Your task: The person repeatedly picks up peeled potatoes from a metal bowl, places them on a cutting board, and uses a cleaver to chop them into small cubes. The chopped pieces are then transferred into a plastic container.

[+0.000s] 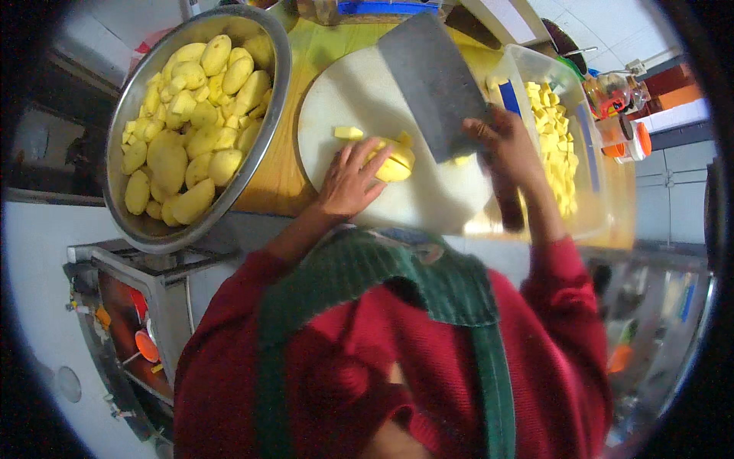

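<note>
My right hand (507, 146) grips a wide-bladed cleaver (436, 86), its dark handle pointing back toward me. The blade is tilted over the right part of a round white cutting board (338, 86). On the board, my left hand (352, 182) holds a peeled potato (397, 165) with cut lines across it, fingers on its left side. A loose potato piece (348, 133) lies just beyond those fingers. Another small yellow piece (460, 160) shows beside the blade's lower edge, partly hidden.
Left of the board, a large steel bowl (279, 123) holds many peeled potatoes (198, 129). To the right stands a clear plastic container (596, 201) with potato chunks (553, 143). Lidded jars (633, 140) are farther right. All rest along a wooden table (269, 186).
</note>
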`<state>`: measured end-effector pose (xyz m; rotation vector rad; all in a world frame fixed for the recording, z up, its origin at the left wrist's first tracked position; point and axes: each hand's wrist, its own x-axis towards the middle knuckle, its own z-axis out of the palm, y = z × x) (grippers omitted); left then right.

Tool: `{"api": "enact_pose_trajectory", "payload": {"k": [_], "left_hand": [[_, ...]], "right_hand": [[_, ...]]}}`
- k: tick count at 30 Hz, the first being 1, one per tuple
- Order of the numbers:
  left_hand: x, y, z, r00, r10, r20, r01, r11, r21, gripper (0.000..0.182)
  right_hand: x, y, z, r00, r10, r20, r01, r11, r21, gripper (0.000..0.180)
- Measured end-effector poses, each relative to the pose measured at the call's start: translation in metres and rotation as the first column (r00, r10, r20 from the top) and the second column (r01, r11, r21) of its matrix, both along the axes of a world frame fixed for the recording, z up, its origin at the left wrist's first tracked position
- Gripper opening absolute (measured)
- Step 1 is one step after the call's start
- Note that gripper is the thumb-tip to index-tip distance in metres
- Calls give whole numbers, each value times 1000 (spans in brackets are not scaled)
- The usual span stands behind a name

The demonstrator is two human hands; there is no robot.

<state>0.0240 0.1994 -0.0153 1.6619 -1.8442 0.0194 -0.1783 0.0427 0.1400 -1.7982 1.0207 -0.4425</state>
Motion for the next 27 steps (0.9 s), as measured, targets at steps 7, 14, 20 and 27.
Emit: {"api": "enact_pose_trajectory", "payload": {"k": [7,14,20,27], "left_hand": [[5,-33,44,986,-157,56,117,893,434,68],[-14,14,16,952,76,-297,61,902,427,70],[-8,23,-8,940,76,-333,39,945,326,63],[-21,18,-19,949,77,-307,14,959,283,60]], "right_hand": [[-5,-39,-45,995,-89,43,70,942,327,17],[-30,31,-34,971,-113,-212,89,989,-116,15],[-27,88,-23,886,-14,-463,-75,982,-173,17],[-23,97,-29,726,76,-683,-377,875,-304,11]]}}
